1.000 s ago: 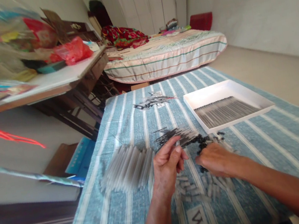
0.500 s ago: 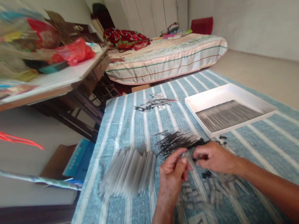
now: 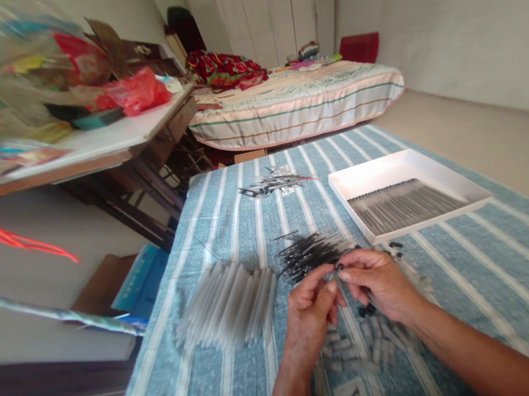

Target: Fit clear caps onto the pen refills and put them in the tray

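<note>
Over the middle of the table, my left hand is closed in a pinch on something small and pale that its fingers mostly hide. My right hand meets it there, pinching a small black plug between thumb and forefinger. Just beyond the fingertips lies a pile of thin black-tipped pen refills. Left of my hands is a heap of translucent grey pen barrels. Short translucent caps are scattered below my hands, with a few black plugs beside them.
A shallow white box holds a row of grey pens. A smaller bunch of dark thin parts lies at the table's far end. Striped cloth covers the table. A cluttered desk stands left; behind is a bed.
My right hand has moved left with the black plug, so that its fingertips now meet those of my left hand. The left hand stays almost in place.
</note>
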The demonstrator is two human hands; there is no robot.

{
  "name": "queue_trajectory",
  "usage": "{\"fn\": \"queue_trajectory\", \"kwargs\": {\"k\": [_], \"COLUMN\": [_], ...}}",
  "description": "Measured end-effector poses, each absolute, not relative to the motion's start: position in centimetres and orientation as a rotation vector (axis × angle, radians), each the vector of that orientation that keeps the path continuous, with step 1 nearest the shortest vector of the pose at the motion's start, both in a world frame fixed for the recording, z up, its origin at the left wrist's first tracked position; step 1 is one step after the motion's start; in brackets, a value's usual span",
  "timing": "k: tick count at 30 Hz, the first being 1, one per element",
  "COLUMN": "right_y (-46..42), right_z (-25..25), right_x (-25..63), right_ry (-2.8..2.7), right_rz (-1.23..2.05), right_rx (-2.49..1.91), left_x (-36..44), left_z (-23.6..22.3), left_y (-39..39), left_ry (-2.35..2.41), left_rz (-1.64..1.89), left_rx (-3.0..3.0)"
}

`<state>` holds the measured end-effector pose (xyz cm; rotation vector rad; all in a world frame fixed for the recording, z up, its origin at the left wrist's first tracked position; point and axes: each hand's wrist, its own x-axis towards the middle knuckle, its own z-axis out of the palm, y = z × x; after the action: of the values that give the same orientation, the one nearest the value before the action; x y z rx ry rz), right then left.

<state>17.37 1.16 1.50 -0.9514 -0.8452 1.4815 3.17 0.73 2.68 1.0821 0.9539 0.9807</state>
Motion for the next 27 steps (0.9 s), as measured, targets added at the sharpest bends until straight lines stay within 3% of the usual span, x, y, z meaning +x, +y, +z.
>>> {"fn": "queue_trajectory", "kwargs": {"k": [27], "right_y": [0.7], "right_z": [0.2], "right_x": [16.6], "right_ry": [-0.711], "right_rz": [1.605], "right_rx": [-0.799], "left_x": [3.0], "left_z": [2.9], "left_y": [0.8], "left_ry": [0.974], "left_rz": [0.837], "left_rx": [1.288]}}
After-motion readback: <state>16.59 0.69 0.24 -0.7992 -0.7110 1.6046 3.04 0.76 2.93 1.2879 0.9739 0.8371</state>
